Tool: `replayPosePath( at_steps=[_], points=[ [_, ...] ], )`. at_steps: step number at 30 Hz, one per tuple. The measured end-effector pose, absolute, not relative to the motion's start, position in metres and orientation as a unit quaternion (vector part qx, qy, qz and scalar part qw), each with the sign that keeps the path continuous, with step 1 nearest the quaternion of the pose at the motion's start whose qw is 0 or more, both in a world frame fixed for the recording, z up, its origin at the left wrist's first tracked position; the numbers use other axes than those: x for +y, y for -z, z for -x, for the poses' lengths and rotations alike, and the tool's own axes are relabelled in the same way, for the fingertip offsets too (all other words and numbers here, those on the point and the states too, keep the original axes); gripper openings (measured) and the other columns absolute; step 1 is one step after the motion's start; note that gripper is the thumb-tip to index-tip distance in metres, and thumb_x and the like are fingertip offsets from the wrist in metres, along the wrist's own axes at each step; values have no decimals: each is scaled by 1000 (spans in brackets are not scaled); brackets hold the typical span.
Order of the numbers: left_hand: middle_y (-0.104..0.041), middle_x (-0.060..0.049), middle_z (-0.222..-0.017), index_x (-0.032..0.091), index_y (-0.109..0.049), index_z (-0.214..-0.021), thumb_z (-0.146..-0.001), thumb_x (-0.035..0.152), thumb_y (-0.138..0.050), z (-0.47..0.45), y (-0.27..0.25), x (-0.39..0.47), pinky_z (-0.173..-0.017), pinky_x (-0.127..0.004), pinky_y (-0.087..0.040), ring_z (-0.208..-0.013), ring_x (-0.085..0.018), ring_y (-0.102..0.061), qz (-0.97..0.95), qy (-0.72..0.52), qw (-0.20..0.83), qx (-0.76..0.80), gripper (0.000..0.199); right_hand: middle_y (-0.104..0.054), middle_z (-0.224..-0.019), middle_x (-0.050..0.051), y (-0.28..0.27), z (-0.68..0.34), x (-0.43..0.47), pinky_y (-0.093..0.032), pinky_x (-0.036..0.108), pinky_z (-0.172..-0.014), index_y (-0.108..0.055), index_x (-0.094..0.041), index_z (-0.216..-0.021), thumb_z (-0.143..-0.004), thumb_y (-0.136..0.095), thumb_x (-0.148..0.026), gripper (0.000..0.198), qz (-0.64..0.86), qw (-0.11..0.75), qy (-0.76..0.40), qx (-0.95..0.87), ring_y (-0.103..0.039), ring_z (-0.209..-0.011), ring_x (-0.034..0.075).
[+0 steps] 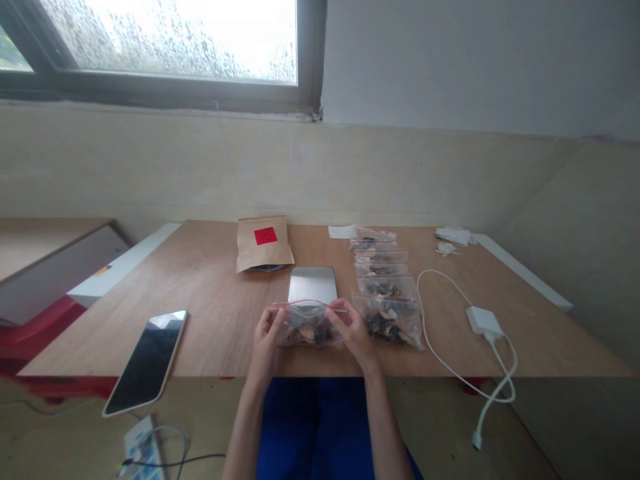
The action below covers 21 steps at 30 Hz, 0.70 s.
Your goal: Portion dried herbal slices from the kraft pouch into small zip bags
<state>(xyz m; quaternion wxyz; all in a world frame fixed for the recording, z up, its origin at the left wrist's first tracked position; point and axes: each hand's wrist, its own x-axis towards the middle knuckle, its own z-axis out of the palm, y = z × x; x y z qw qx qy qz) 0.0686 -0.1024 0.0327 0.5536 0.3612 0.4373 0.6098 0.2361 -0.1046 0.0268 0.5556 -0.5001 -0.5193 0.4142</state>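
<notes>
A clear zip-lock bag (311, 331) with dark and tan dried pieces inside lies at the front of the table, before a small silver scale (313, 283). My left hand (267, 333) pinches the bag's red-striped top at its left end. Near the right end of that same edge, my right hand (353, 328) grips it between thumb and fingers. Between the hands the bag's mouth bows slightly; whether it is sealed I cannot tell. Just right of my right hand lies another filled zip-lock bag (393, 325), the nearest in a row of several similar bags.
A brown paper pouch (263, 247) with a red label stands behind on the left. A phone (147, 360) overhangs the front left edge. At right are a white charger (484, 323) with cable and some crumpled white plastic (455, 236). A power strip (143, 450) is on the floor.
</notes>
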Motion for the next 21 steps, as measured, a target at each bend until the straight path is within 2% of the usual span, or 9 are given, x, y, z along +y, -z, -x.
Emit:
replayPosePath(
  at_steps=[4, 8, 14, 21],
  points=[
    [-66, -1, -77, 15, -59, -89, -59, 41, -74, -67, -31, -102, -61, -22, -48, -67, -12, -61, -327, -610, 577, 435, 42, -64, -80, 1, -26, -234, -103, -47, 26, -73, -61, -20, -82, -76, -61, -40, 21, 497, 551, -407, -533, -61, -79, 17],
    [-67, -3, -74, 12, -63, -82, -61, 42, -72, -64, -28, -101, -62, -23, -49, -67, -13, -62, -341, -591, 573, 453, 38, -66, -80, 2, -25, -236, -101, -48, 26, -74, -63, -19, -80, -76, -62, -39, 21, 498, 557, -397, -532, -62, -79, 17],
    [-69, -5, -75, 13, -66, -79, -64, 41, -70, -59, -28, -101, -67, -24, -50, -73, -16, -64, -400, -576, 529, 479, 32, -68, -77, 2, -25, -236, -101, -49, 27, -69, -66, -18, -79, -76, -62, -36, 19, 500, 579, -383, -518, -63, -75, 17],
    [-69, -5, -71, 14, -65, -75, -63, 44, -69, -56, -26, -101, -62, -25, -50, -68, -17, -64, -418, -579, 474, 515, 33, -68, -75, 2, -26, -235, -103, -48, 27, -69, -66, -18, -75, -74, -64, -34, 16, 502, 580, -378, -519, -63, -74, 17]
  ],
)
